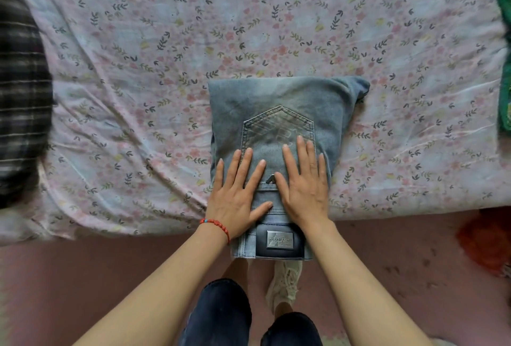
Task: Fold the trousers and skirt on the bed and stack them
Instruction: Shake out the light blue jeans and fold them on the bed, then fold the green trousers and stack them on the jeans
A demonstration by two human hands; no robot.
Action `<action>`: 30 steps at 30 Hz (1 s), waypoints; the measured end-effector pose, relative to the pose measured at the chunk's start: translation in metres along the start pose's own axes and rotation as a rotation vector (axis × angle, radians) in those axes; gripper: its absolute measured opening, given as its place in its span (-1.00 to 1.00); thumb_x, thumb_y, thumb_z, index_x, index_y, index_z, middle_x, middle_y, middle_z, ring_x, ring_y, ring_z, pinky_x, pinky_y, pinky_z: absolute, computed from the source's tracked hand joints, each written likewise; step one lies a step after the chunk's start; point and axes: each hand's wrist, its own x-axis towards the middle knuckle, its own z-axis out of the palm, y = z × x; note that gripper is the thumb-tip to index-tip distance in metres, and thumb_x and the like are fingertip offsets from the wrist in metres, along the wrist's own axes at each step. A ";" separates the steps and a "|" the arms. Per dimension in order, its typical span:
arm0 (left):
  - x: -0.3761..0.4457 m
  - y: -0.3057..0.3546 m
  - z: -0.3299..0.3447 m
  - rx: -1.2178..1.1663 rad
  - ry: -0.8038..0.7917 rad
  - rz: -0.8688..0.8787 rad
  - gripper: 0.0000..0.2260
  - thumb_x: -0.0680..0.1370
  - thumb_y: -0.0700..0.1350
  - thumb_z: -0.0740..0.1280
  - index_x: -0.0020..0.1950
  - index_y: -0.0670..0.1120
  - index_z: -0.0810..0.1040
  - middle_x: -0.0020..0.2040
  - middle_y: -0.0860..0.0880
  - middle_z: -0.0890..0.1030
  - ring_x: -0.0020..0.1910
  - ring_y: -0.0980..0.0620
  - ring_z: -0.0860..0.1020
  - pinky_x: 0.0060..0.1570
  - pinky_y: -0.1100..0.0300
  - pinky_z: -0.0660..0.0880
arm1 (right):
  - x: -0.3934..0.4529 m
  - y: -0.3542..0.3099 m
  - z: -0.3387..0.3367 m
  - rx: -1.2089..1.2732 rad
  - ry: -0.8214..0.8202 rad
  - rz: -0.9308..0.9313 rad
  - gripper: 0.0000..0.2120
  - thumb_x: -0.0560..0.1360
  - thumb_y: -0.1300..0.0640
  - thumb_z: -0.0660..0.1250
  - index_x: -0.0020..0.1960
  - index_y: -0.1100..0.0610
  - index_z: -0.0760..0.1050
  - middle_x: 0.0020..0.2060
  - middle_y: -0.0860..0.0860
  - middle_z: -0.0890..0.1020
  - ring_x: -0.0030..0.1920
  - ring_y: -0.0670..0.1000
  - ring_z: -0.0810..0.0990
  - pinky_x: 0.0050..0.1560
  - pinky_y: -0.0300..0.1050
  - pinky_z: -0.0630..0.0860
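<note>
My left hand [235,201] and right hand [304,188] lie flat, fingers spread, gripping nothing, on folded jeans [276,113] overhanging the bed [110,96] edge; heavy stiff denim, I'd grip the waistband sides.

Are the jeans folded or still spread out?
Folded: the jeans form a compact block at the bed's edge, back pocket up, both hands flat on them.

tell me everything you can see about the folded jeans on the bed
The jeans are faded light-blue denim, folded into a compact block, back pocket with stitched emblem facing up. A dark waistband patch with a metal plate overhangs the near edge of the bed. The left hand and right hand lie flat on them, fingers spread.
</note>
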 end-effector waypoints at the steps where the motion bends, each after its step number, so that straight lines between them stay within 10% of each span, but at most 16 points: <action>1: 0.000 0.000 -0.001 -0.001 -0.005 -0.001 -0.31 0.47 0.33 -0.02 0.50 -0.02 0.02 0.51 -0.12 0.01 0.49 -0.12 -0.03 0.40 -0.16 -0.04 | -0.003 0.004 0.000 0.003 -0.012 0.025 -0.48 0.55 -0.10 0.03 0.44 0.09 0.23 0.46 0.17 0.20 0.47 0.10 0.05 0.45 0.02 -0.10; 18: 0.019 0.057 -0.143 -0.008 0.188 0.075 -0.55 0.50 0.09 0.10 0.25 -0.14 0.48 0.26 -0.19 0.50 0.29 -0.18 0.44 0.28 -0.18 0.31 | -0.063 0.084 -0.143 0.238 0.249 0.216 -0.58 0.49 0.02 0.12 0.25 0.19 0.46 0.19 0.14 0.55 0.23 0.13 0.48 0.35 0.03 0.13; 30: 0.032 0.274 -0.208 -0.069 0.304 0.114 -0.61 0.50 0.05 0.17 0.19 -0.15 0.53 0.19 -0.20 0.55 0.22 -0.21 0.49 0.15 -0.15 0.48 | -0.121 0.255 -0.250 0.305 0.334 0.130 -0.63 0.49 0.03 0.15 0.18 0.20 0.51 0.09 0.14 0.60 0.14 0.11 0.51 0.25 -0.02 0.26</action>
